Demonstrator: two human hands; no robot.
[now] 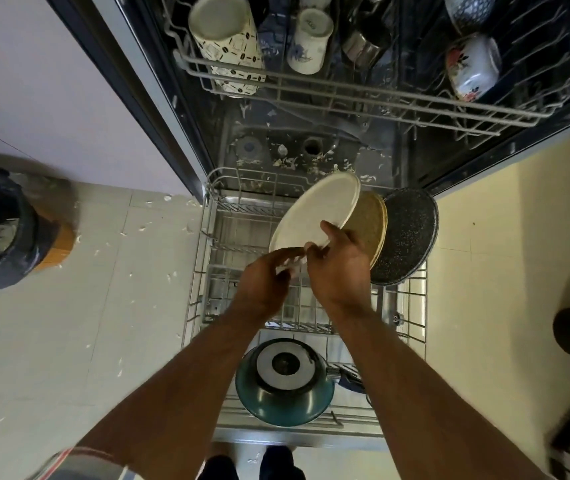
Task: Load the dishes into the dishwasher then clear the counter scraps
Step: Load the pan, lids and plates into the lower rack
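Both hands meet over the lower rack [411, 306] of the open dishwasher. Right hand [339, 268] pinches the near rim of a cream plate [314, 213], tilted above the rack's far half; left hand [266, 282] touches that same rim, fingers loosely curled. Just right of the plate stand a tan plate [370, 223] and a speckled dark plate [408, 237]. An upturned teal pan [285, 382] sits at the rack's near end.

You hold a smooth, matt cream plate [314, 209], ceramic by its look. Behind it stand a rough tan plate [371, 223] and a dark speckled enamel one [409, 233]. The rack [207, 216] is grey coated wire. At its near edge the pan [285, 384] shows glossy teal sides and a metal base. The mugs [307, 41] above are glazed.
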